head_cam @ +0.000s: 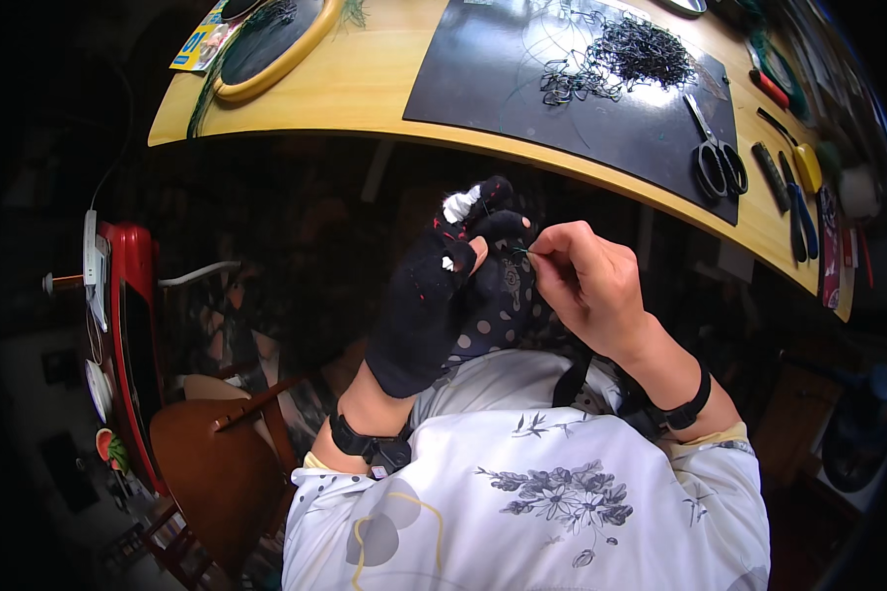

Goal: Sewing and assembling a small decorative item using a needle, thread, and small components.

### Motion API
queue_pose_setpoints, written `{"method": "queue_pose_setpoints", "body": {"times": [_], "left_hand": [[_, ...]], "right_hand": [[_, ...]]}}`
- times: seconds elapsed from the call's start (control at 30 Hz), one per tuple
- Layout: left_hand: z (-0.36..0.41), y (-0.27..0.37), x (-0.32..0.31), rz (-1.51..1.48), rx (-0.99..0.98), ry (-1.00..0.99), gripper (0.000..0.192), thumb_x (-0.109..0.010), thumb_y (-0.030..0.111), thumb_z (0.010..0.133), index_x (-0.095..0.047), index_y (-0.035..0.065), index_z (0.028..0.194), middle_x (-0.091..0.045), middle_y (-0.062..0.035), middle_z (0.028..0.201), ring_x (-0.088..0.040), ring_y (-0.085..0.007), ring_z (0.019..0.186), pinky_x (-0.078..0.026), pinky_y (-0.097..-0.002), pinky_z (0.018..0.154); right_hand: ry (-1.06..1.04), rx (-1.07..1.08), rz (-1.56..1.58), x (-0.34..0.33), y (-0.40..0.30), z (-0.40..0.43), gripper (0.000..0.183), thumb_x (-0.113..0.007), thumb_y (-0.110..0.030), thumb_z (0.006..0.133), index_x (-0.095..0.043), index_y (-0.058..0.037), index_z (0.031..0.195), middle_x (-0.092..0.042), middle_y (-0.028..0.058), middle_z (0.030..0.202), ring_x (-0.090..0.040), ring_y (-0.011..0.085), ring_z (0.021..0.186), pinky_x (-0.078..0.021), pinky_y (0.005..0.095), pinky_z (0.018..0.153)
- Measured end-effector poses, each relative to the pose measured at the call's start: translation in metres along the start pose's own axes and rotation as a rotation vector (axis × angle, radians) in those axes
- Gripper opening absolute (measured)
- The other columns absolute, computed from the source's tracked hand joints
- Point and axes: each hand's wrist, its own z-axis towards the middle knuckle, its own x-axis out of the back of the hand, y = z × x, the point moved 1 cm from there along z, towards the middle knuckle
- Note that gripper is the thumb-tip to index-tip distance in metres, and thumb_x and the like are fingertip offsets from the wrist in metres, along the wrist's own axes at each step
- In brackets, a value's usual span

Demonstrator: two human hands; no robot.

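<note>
My left hand (432,288) wears a black glove with worn fingertips and white wrapping on some fingers. Its bare thumb tip shows near the index finger, and whether something is gripped between them is too dark to tell. Close beside it, my bare right hand (588,277) pinches a thin green thread (519,251) between thumb and forefinger. Both hands are above my lap, just short of the table edge. On the black mat (480,96) beyond them lies a heap of small dark hooks (643,55), apparently fish hooks, with loose strands around it.
Scissors (713,151) rest on the mat's right side. Right of them are a yellow-bodied tool (807,168), dark-handled pliers (802,214) and a red-handled tool (770,89). A yellow-rimmed round tray (312,50) with green strands sits at left. A brown wooden chair (214,473) stands lower left.
</note>
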Motion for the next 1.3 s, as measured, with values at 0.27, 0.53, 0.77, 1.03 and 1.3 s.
{"method": "queue_pose_setpoints", "body": {"times": [0.27, 0.53, 0.77, 1.03, 1.3], "left_hand": [[0.016, -0.011, 0.016, 0.369, -0.045, 0.005, 0.051, -0.064, -0.001, 0.087, -0.054, 0.0029, 0.137, -0.061, -0.0005, 0.117, -0.057, -0.0088, 0.104, -0.046, -0.0238, 0.092], [0.019, -0.007, 0.017, 0.294, 0.045, 0.018, 0.054, -0.072, -0.005, 0.08, -0.057, 0.0026, 0.132, -0.061, -0.0001, 0.112, -0.058, -0.0093, 0.099, -0.049, -0.0254, 0.088], [0.021, -0.012, 0.018, 0.398, -0.071, -0.027, 0.051, -0.07, -0.004, 0.081, -0.057, 0.0006, 0.13, -0.061, -0.0007, 0.105, -0.058, -0.0092, 0.095, -0.049, -0.0259, 0.086], [0.015, -0.021, 0.02, 0.553, -0.143, -0.007, 0.049, -0.068, -0.002, 0.083, -0.055, -0.0006, 0.13, -0.06, -0.0009, 0.097, -0.056, -0.0087, 0.09, -0.047, -0.0251, 0.083], [0.011, -0.017, 0.011, 0.523, -0.106, 0.032, 0.047, -0.067, 0.003, 0.086, -0.055, -0.0005, 0.131, -0.062, -0.0015, 0.103, -0.057, -0.0093, 0.095, -0.048, -0.0255, 0.087]], "right_hand": [[-0.011, -0.096, 0.109, 0.003, -0.003, -0.002, 0.019, -0.07, 0.007, 0.081, -0.058, -0.002, 0.093, -0.061, 0.0068, 0.072, -0.062, 0.0181, 0.057, -0.0472, 0.0279, 0.052], [-0.064, -0.011, 0.061, 0.008, -0.003, 0.003, 0.021, -0.071, 0.007, 0.079, -0.057, -0.0022, 0.092, -0.061, 0.0084, 0.073, -0.063, 0.0227, 0.06, -0.0481, 0.0309, 0.053], [-0.118, 0.054, 0.023, 0.011, -0.003, 0.006, 0.022, -0.071, 0.008, 0.078, -0.056, -0.002, 0.09, -0.061, 0.0102, 0.075, -0.064, 0.0257, 0.062, -0.0488, 0.0326, 0.054], [-0.09, 0.012, 0.065, 0.004, -0.002, 0.001, 0.022, -0.071, 0.008, 0.078, -0.056, -0.0018, 0.091, -0.061, 0.0086, 0.076, -0.063, 0.0229, 0.061, -0.049, 0.0307, 0.054], [-0.067, -0.028, 0.093, 0.002, -0.001, -0.001, 0.02, -0.07, 0.007, 0.079, -0.057, -0.0021, 0.091, -0.06, 0.0075, 0.074, -0.061, 0.0192, 0.058, -0.0474, 0.0289, 0.052]]}}
